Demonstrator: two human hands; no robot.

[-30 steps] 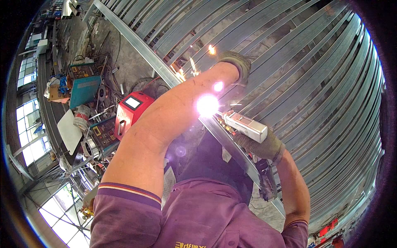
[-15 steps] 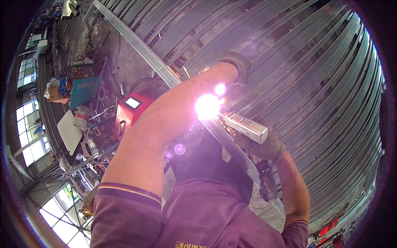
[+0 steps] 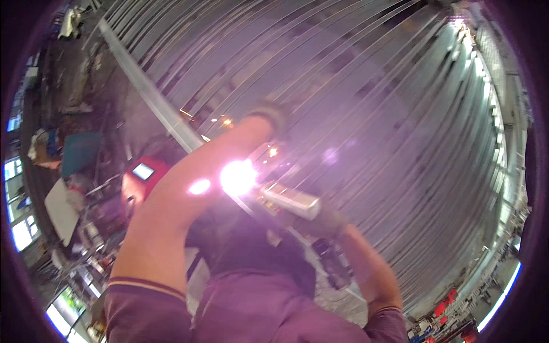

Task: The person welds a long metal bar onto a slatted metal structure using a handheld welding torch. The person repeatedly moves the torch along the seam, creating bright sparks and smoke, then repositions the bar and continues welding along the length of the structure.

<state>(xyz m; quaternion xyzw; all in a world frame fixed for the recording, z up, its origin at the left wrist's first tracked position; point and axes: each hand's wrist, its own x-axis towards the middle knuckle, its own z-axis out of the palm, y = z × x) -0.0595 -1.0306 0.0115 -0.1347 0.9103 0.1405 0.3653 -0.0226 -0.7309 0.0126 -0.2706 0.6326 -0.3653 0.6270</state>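
My right hand (image 3: 325, 222), gloved, is wrapped round a boxy, pale grey handheld welding torch (image 3: 293, 200). At the torch's tip burns a white-pink glare (image 3: 239, 177), which hides the point of contact on the long metal edge bar (image 3: 157, 106). My left forearm (image 3: 197, 171) reaches across, beyond the glare. The gloved left hand (image 3: 267, 116) is over the parallel metal slats (image 3: 366, 137); motion blur smears its fingers, so I cannot make out its grip. Small orange sparks glow near that wrist.
A red machine (image 3: 157, 166) with a lit screen stands left of my left arm. Farther left are a teal panel (image 3: 81, 151) and a white board (image 3: 61, 211). A dark object (image 3: 334, 264) lies beside my right forearm. Slats fill the right side.
The whole view has swung, so my hands, the torch and the slats sit farther left and lower. The glare still burns at the torch tip, and the picture is blurrier.
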